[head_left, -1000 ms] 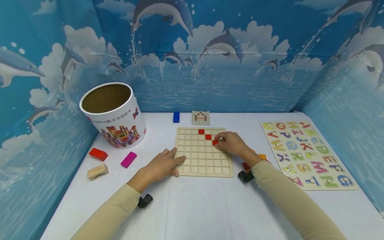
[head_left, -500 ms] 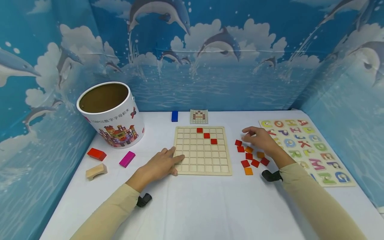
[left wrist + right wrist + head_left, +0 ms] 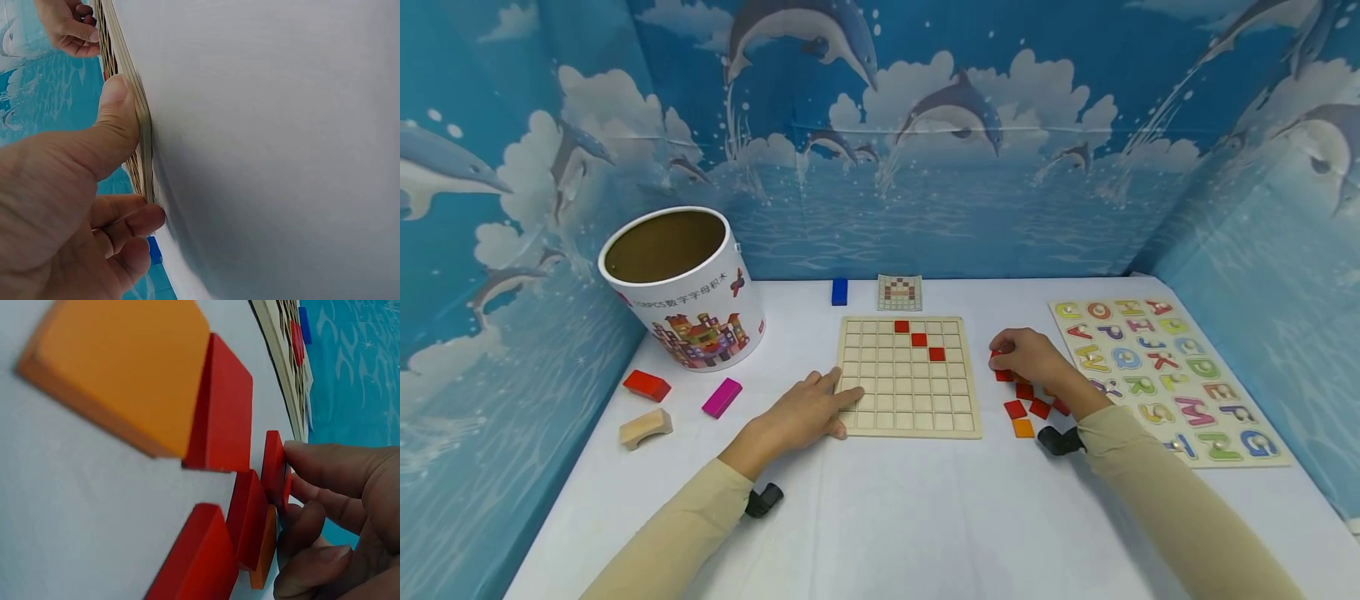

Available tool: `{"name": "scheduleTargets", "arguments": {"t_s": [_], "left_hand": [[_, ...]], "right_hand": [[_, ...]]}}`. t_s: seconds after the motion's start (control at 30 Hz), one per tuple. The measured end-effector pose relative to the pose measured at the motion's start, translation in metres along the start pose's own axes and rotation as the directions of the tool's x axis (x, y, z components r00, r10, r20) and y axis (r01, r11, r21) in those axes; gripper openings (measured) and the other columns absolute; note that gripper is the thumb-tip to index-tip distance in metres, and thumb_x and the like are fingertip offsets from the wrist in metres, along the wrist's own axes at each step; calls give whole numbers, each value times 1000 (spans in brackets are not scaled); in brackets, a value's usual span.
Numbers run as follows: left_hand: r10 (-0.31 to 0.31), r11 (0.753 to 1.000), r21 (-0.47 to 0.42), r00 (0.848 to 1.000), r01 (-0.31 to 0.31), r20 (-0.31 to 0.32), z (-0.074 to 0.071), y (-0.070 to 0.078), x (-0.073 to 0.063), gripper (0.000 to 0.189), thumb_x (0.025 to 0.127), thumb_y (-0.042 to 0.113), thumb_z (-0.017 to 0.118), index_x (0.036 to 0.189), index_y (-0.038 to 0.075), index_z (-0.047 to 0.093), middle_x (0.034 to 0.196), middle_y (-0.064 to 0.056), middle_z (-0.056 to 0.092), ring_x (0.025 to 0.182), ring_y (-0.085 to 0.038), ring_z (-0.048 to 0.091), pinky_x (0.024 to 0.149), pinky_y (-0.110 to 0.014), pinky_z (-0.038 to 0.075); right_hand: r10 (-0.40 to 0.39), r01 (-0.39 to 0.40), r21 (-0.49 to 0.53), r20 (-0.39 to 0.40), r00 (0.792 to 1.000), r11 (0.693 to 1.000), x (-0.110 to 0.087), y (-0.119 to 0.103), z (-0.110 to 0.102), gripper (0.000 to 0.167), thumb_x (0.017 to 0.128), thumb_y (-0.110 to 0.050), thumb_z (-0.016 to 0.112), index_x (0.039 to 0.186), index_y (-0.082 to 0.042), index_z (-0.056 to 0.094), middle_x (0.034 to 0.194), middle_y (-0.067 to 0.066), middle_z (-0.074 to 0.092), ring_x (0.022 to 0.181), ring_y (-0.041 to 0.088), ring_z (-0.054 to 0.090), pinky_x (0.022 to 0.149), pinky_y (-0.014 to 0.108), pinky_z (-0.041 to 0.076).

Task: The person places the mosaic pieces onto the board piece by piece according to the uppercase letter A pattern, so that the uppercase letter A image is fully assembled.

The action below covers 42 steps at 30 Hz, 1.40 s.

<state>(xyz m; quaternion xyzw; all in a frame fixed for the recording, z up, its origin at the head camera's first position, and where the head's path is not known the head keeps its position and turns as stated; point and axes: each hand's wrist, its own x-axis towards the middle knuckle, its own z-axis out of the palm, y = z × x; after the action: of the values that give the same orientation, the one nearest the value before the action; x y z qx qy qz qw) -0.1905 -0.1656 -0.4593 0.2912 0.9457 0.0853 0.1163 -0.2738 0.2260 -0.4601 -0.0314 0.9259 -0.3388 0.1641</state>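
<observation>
Right fingertips: the right hand (image 3: 1030, 357) had thumb and fingers drawn together about a red tile (image 3: 273, 464), at the upper left of the loose pile; whether it had left the table could not be told
Picking well: a pinch on opposite edges seemed best, lifting straight up so the neighbouring tiles stayed put
Left fingers: the left hand (image 3: 797, 410) rested at the left edge of the grid board (image 3: 898, 404), one finger straight across the squares, gripping no tile; light, steady pressure there would probably keep the board from sliding
Loose tiles: red ones and an orange tile (image 3: 1023, 428) lay between the board and the letter puzzle (image 3: 1195, 450)
Placed tiles: three red squares (image 3: 919, 340) stepped down rightward on the board
Hard to see: the right hand covered part of the pile, the left wrist view showed the board nearly edge-on, and the pattern card (image 3: 899, 293) was too small to read exactly
</observation>
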Motion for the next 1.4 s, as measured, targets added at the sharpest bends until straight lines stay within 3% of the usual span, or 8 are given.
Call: {"name": "scheduleTargets", "arguments": {"t_s": [0.27, 0.47, 0.67, 0.83, 1.0, 1.13, 1.27, 1.4], "left_hand": [[-1, 1000, -5, 1000, 1, 0, -1, 2, 0, 71, 89, 42, 69, 154, 23, 48, 161, -25, 33, 135, -37, 43, 110, -50, 40], [10, 1000, 4, 1000, -10, -8, 1, 3, 0, 70, 89, 40, 70, 153, 21, 50, 159, -27, 34, 133, -38, 45, 108, -50, 41], [-1, 1000, 15, 1000, 1, -9, 1, 4, -1, 70, 89, 42, 69, 153, 21, 50, 159, -27, 35, 132, -38, 46, 108, -49, 42], [-8, 1000, 18, 1000, 8, -5, 0, 4, -1, 70, 89, 41, 70, 153, 21, 50, 159, -27, 35, 133, -38, 45, 108, -50, 41], [-9, 1000, 23, 1000, 9, 1, 0, 3, 0, 70, 89, 42, 69, 153, 22, 49, 160, -27, 34, 134, -38, 45, 108, -49, 41], [-5, 1000, 22, 1000, 4, 2, 0, 3, -1, 70, 89, 42, 69, 154, 22, 49, 160, -27, 34, 134, -38, 45, 108, -50, 41], [-2, 1000, 23, 1000, 2, -1, -1, 3, -1, 70, 89, 42, 69, 154, 22, 49, 160, -27, 35, 134, -38, 45, 109, -50, 41], [-1, 1000, 25, 1000, 2, -9, 0, 3, 0, 70, 89, 41, 70, 153, 22, 49, 159, -26, 35, 132, -37, 46, 107, -50, 42]], "right_hand": [[35, -35, 36, 13, 999, 999, 4, 0, 0, 26, 96, -18, 69, 116, -6, 57, 99, 14, 55, 72, 25, 56, 65, 33, 49], [48, -49, 53, 24, 999, 997, 3, 3, -4, 29, 99, -19, 65, 124, -9, 56, 103, 15, 54, 76, 26, 54, 67, 34, 46], [56, -58, 137, 14, 998, 989, 5, 9, -9, 32, 103, -33, 59, 126, -10, 56, 101, 15, 55, 76, 28, 54, 65, 34, 46], [28, -28, 254, 0, 1000, 967, 5, 11, -9, 45, 101, -46, 61, 128, -11, 57, 83, 11, 51, 69, 24, 49, 63, 34, 42], [-10, -9, 445, 40, 999, 896, 4, 6, -3, 47, 98, -36, 70, 134, -8, 57, 76, 8, 51, 63, 18, 48, 60, 31, 43], [-2, -38, 510, 78, 997, 859, 4, -2, 5, 47, 97, -27, 72, 138, -11, 57, 79, 8, 53, 62, 17, 48, 56, 27, 42], [-40, -10, 520, 84, 996, 854, 4, -12, 15, 49, 96, -21, 73, 139, -9, 55, 85, 9, 59, 60, 17, 48, 56, 27, 42], [-93, 41, 469, 87, 992, 882, 5, -22, 26, 46, 95, -19, 74, 134, -6, 53, 91, 9, 62, 61, 17, 50, 56, 28, 43]]}}
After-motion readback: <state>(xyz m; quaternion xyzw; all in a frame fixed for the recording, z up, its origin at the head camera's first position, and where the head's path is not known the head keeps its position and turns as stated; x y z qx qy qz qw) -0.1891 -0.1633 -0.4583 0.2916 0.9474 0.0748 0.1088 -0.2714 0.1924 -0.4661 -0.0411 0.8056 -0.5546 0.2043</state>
